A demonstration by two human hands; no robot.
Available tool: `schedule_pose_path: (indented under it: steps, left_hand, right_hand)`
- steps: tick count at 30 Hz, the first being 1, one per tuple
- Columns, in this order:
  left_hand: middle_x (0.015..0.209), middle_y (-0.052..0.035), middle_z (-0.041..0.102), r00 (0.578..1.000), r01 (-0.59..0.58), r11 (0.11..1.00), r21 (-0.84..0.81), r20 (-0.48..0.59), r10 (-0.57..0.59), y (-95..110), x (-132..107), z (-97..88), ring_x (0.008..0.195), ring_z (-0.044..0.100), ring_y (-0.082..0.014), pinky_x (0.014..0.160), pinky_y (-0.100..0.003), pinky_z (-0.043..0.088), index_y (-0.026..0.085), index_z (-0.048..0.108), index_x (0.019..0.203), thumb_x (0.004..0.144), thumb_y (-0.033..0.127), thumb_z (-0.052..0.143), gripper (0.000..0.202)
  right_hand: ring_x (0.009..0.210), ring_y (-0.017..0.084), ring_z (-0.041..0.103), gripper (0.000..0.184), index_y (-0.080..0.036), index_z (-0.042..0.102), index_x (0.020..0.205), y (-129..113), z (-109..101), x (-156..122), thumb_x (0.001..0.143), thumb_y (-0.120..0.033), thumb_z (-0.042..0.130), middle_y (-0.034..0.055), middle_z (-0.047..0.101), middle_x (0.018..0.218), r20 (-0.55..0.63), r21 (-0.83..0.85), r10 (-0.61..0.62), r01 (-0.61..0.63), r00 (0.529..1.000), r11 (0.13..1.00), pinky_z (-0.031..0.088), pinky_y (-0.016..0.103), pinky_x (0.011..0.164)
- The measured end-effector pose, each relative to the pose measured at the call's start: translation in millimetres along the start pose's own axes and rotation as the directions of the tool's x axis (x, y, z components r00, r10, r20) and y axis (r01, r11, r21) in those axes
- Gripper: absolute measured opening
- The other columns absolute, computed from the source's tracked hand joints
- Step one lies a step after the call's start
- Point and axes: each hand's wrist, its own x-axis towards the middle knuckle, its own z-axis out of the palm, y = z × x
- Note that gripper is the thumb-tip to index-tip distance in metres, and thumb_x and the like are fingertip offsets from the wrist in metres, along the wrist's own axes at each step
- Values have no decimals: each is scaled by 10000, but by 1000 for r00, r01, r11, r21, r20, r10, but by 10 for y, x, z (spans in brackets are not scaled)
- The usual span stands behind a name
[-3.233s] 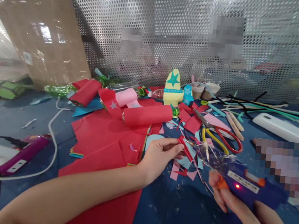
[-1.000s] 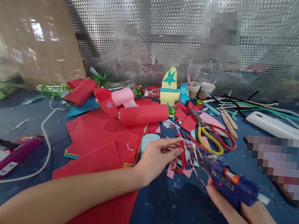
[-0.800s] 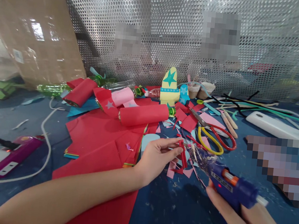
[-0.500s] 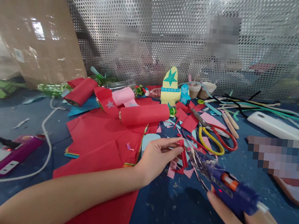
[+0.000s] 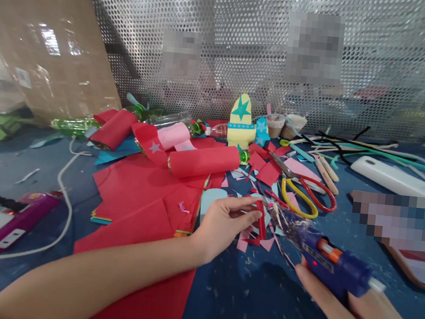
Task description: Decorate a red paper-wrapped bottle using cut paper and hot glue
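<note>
My left hand (image 5: 221,225) pinches a small red paper piece (image 5: 260,219) between thumb and fingers, just above the blue table (image 5: 251,303). My right hand (image 5: 355,318) grips a blue hot glue gun (image 5: 323,255) with an orange trigger and a lit red light. The glue gun's nozzle, coated in dried glue strands, points at the red paper piece and nearly touches it. Paper scraps in red, pink and light blue lie under both.
Red paper sheets (image 5: 144,198) and red-wrapped bottles (image 5: 205,161) lie left of centre. Scissors (image 5: 303,188) lie behind the glue gun. A yellow paper rocket (image 5: 241,122) stands at the back. A cardboard box (image 5: 50,43), a magenta device (image 5: 11,223) with cables, and a white case (image 5: 394,178) sit around.
The glue gun has swung from lower right up toward the red paper piece, its nozzle now close to it. My left hand has kept the piece nearly still.
</note>
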Motion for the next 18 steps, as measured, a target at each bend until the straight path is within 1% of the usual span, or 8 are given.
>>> schedule_pose_path:
  steps: [3,7,10,11,13,15,17,18]
  left_hand:
    - [668,30,638,1000,0,1000,18,6,0,-9,-1,-9,463,538,-51,467,-178,448,185,737,950,681,217,747,271]
    - [723,15,657,1000,-6,999,49,-1,6,-33,13,-31,505,568,-75,500,-198,475,188,702,967,672,259,764,310]
    - [744,7,660,1000,-1,999,54,-4,2,-45,23,-36,501,576,-80,498,-204,482,173,667,922,669,275,768,291]
    - [737,8,654,1000,-3,999,46,-5,3,-46,25,-34,501,575,-79,498,-204,484,167,657,897,663,271,771,280]
    - [711,15,640,1000,-3,1000,22,-7,3,-47,23,-27,499,566,-74,500,-203,491,157,640,848,651,260,777,261]
    - [696,19,631,1000,1,1000,4,-5,-1,-44,17,-19,507,559,-72,502,-201,498,152,630,825,646,252,777,252]
    - [698,18,630,1000,4,1000,4,-5,-4,-43,9,-18,523,559,-72,505,-197,503,150,630,825,649,248,773,246]
    - [702,18,630,1000,1,1000,8,-6,-1,-44,7,-20,533,562,-73,510,-195,506,150,632,829,653,246,770,243]
  right_hand:
    - [1024,251,675,412,-365,723,1067,-39,4,8,862,-176,420,7,765,943,17,-10,10,-9,1000,1000,569,309,826]
    - [1150,269,598,428,-370,712,1087,-131,20,-42,902,-191,369,2,729,1085,60,16,125,-126,990,992,528,354,908]
    - [1167,255,587,410,-366,708,1097,-138,18,-60,910,-221,372,10,734,1069,101,18,195,-198,975,980,519,339,922]
    - [1159,250,594,403,-364,706,1104,-119,16,-62,904,-225,384,9,739,1054,121,17,188,-192,975,981,521,329,919]
    - [1124,246,619,401,-362,700,1118,-65,18,-67,890,-224,400,6,747,1028,137,20,121,-125,983,992,533,316,898]
    - [1093,256,639,410,-360,699,1122,-18,30,-76,885,-217,397,7,746,1033,105,20,73,-76,992,997,548,328,873]
    - [1077,261,648,397,-364,697,1125,-13,45,-80,889,-230,406,6,738,1057,49,50,81,-83,995,995,561,330,848]
    - [1078,262,647,387,-367,702,1114,-31,50,-76,892,-244,409,2,735,1067,28,84,118,-120,993,989,559,335,853]
